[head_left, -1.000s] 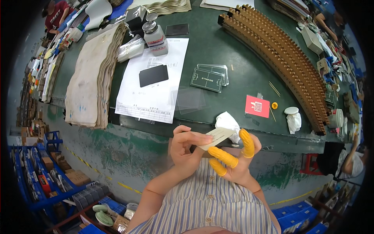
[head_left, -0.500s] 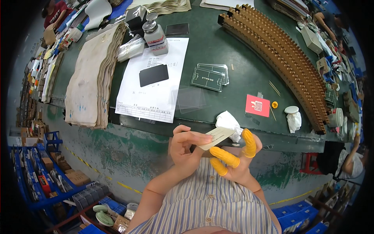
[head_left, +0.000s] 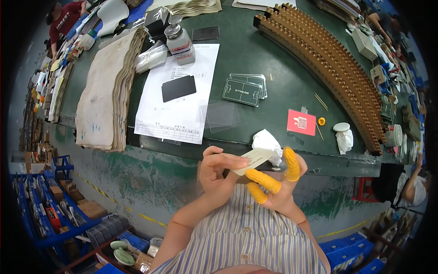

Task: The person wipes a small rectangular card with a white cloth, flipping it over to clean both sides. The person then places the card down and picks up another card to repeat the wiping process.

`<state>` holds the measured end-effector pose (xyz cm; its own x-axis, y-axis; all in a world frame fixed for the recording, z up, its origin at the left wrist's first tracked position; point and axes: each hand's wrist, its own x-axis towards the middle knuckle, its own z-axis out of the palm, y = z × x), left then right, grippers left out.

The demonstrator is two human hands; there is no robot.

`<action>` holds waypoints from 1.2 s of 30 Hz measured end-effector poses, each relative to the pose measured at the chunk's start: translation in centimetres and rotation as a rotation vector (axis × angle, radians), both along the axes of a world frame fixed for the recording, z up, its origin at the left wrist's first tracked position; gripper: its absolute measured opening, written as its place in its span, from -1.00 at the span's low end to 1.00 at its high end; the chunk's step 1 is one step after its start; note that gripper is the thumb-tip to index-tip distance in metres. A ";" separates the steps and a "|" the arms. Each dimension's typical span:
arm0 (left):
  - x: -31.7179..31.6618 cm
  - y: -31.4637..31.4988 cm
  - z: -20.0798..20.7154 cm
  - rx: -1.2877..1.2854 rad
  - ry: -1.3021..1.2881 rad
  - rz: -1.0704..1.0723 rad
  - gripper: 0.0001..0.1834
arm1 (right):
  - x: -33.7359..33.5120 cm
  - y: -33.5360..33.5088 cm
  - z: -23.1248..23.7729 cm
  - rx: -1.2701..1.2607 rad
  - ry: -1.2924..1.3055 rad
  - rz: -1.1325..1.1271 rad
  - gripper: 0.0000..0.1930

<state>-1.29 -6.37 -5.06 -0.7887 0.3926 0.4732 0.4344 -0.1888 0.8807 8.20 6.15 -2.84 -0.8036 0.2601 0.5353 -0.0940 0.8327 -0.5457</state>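
Note:
My left hand (head_left: 219,171) pinches a thin cream card (head_left: 253,160) with dark print between thumb and fingers, just off the table's near edge. Yellow rubber finger cots cover several fingers of my right hand (head_left: 279,194). Those fingers are spread close to the card's right side, and one cot lies at its lower edge; whether it touches, I cannot tell. Behind the card, a crumpled white cloth (head_left: 268,141) lies at the table edge, partly covered by the card. To the right lies a red card (head_left: 301,123) with a square code.
On the green table (head_left: 255,50) are a metal-topped bottle (head_left: 180,41), a paper sheet (head_left: 182,118) with black cards (head_left: 179,88), green cards (head_left: 242,92), sticks (head_left: 321,102) and a yellow cap (head_left: 322,121). A cloth-wrapped white disc (head_left: 343,137) stands near a long slotted wooden rack (head_left: 328,73).
Both hands and the card stay almost where they were, with only a slight shift of the right fingers. The view has moved slightly, and a person at the far left has changed posture.

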 end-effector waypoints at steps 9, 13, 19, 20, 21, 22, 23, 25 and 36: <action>0.0 0.2 0.2 -0.025 -0.005 -0.001 -0.62 | 0.1 0.5 -0.4 0.111 0.014 0.062 -0.70; 0.0 0.2 0.0 -0.016 0.000 -0.005 -0.62 | 0.0 0.4 -0.2 0.018 0.018 0.009 -0.68; 0.0 0.3 0.0 -0.004 -0.016 -0.005 -0.60 | 0.2 0.6 -0.3 0.001 0.021 -0.015 -0.67; 0.1 0.3 -0.1 0.013 -0.040 -0.006 -0.59 | 0.3 0.6 -0.4 -0.003 0.026 -0.015 -0.67; 0.1 0.3 -0.1 0.030 -0.063 -0.007 -0.58 | 0.3 0.7 -0.5 0.023 0.016 0.001 -0.68; 0.1 0.3 -0.1 0.035 -0.071 -0.006 -0.57 | 0.4 0.8 -0.7 0.049 0.006 0.015 -0.68; 0.1 0.3 0.0 0.039 -0.078 -0.005 -0.56 | 0.5 0.9 -0.8 0.074 -0.004 0.030 -0.67; 0.1 0.3 0.0 0.050 -0.096 -0.009 -0.55 | 0.6 0.9 -1.1 0.043 0.005 0.028 -0.67; 0.3 0.2 0.4 -0.038 -0.060 -0.001 -0.52 | 0.3 0.3 -0.3 0.038 0.025 -0.001 -0.72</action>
